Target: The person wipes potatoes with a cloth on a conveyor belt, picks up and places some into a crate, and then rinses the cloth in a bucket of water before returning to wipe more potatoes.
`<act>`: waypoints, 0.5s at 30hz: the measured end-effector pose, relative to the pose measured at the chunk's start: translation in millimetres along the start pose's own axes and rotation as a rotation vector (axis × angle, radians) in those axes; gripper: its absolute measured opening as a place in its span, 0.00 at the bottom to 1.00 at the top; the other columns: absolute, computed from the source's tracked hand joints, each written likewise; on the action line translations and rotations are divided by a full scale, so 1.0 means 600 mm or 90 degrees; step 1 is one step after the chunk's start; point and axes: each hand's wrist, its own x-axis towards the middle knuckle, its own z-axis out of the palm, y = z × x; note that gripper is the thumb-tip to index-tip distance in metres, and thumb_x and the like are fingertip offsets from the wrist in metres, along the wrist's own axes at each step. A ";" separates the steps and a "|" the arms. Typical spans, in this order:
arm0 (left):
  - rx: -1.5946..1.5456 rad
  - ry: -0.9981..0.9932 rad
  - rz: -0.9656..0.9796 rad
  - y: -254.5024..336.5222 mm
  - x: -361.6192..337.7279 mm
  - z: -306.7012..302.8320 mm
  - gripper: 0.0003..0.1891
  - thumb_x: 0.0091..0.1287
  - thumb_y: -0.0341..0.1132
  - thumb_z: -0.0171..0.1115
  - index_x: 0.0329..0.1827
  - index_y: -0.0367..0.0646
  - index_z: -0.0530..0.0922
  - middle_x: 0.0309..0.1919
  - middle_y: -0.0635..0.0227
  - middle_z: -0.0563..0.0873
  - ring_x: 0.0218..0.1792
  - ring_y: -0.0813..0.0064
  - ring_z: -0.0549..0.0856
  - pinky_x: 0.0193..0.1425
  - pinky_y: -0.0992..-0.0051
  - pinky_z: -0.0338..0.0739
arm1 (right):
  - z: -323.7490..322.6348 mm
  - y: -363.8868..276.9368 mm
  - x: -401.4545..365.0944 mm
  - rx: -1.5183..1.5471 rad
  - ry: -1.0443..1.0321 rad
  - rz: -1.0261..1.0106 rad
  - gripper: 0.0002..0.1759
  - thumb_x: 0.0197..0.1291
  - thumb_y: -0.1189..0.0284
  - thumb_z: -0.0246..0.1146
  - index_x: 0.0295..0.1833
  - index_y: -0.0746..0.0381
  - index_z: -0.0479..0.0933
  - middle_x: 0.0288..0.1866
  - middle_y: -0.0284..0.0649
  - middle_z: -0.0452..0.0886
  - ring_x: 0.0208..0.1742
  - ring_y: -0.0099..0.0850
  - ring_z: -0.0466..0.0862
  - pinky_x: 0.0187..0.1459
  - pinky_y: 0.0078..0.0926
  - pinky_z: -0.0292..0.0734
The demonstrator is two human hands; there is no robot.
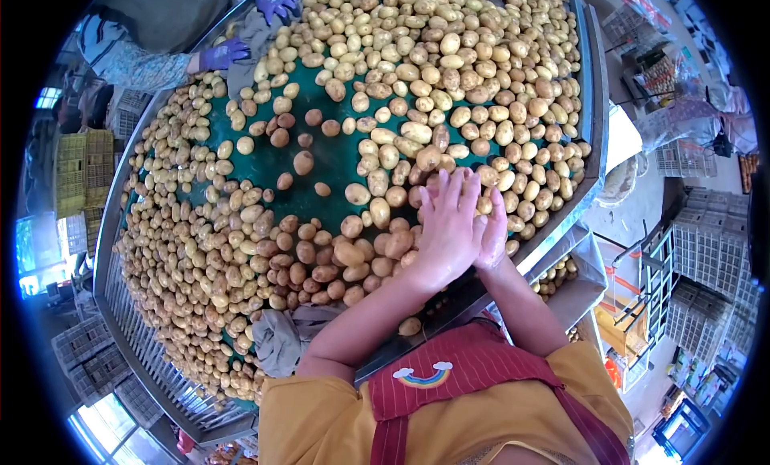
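Many yellow-brown potatoes [449, 44] cover a large sorting table with a green surface [265, 166]. Near the table's right front side, my left hand [451, 232] lies over some of them, its fingers stretched out. Close against it, partly behind its thumb side, is my right hand [494, 234], with its visible fingers also extended on the potatoes. Both palms are turned down, so what lies under them is hidden. Just left of my left hand sit several browner potatoes [349, 252].
A metal rim [595, 104] borders the table. A grey cloth [278, 342] lies at the near edge by my left arm. Across the table, another person's purple-gloved hand [224, 54] rests by a cloth. Stacked crates [710, 240] stand at right, yellow crates [84, 172] at left.
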 end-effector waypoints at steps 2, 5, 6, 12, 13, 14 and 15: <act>-0.096 0.033 0.034 -0.001 -0.003 -0.013 0.22 0.66 0.29 0.61 0.64 0.39 0.77 0.68 0.49 0.75 0.73 0.44 0.70 0.77 0.47 0.60 | -0.005 -0.005 -0.008 -0.029 0.025 -0.021 0.35 0.73 0.45 0.53 0.78 0.52 0.67 0.77 0.42 0.70 0.78 0.41 0.69 0.79 0.49 0.60; -0.282 0.125 0.069 -0.044 0.022 -0.037 0.09 0.66 0.27 0.61 0.47 0.40 0.86 0.50 0.56 0.88 0.56 0.50 0.85 0.64 0.53 0.76 | -0.006 -0.016 -0.023 -0.033 0.047 -0.042 0.32 0.72 0.44 0.54 0.73 0.49 0.71 0.72 0.43 0.75 0.74 0.44 0.73 0.76 0.58 0.62; -0.293 0.190 0.072 -0.071 0.042 -0.037 0.05 0.65 0.27 0.63 0.39 0.40 0.87 0.42 0.56 0.90 0.46 0.53 0.88 0.54 0.58 0.81 | -0.003 -0.021 -0.028 -0.011 0.042 -0.038 0.29 0.71 0.42 0.54 0.69 0.46 0.76 0.68 0.44 0.78 0.70 0.47 0.75 0.74 0.65 0.64; -0.076 0.176 -0.057 -0.191 0.154 -0.024 0.12 0.69 0.33 0.64 0.53 0.43 0.86 0.48 0.57 0.86 0.44 0.57 0.85 0.52 0.62 0.80 | -0.001 -0.026 -0.037 0.033 -0.043 -0.024 0.26 0.70 0.45 0.59 0.63 0.49 0.80 0.65 0.47 0.79 0.72 0.57 0.72 0.76 0.70 0.58; -0.036 0.172 -0.042 -0.195 0.161 -0.018 0.12 0.67 0.32 0.65 0.53 0.44 0.85 0.48 0.58 0.85 0.44 0.56 0.83 0.52 0.61 0.79 | 0.004 -0.022 -0.030 0.036 -0.039 -0.030 0.27 0.70 0.45 0.59 0.64 0.49 0.79 0.64 0.48 0.79 0.72 0.57 0.71 0.77 0.69 0.58; 0.005 0.170 -0.029 -0.198 0.162 -0.010 0.14 0.66 0.31 0.66 0.54 0.44 0.85 0.47 0.59 0.84 0.45 0.55 0.82 0.53 0.60 0.78 | 0.005 -0.020 -0.027 0.051 -0.010 -0.046 0.26 0.70 0.45 0.58 0.63 0.50 0.78 0.63 0.48 0.79 0.72 0.57 0.71 0.77 0.68 0.57; 0.017 0.179 -0.031 -0.200 0.157 -0.001 0.12 0.63 0.29 0.68 0.50 0.44 0.84 0.45 0.59 0.82 0.48 0.55 0.81 0.55 0.60 0.77 | 0.006 -0.023 -0.028 0.055 -0.001 -0.050 0.26 0.70 0.45 0.59 0.62 0.50 0.79 0.63 0.48 0.79 0.72 0.57 0.71 0.77 0.68 0.57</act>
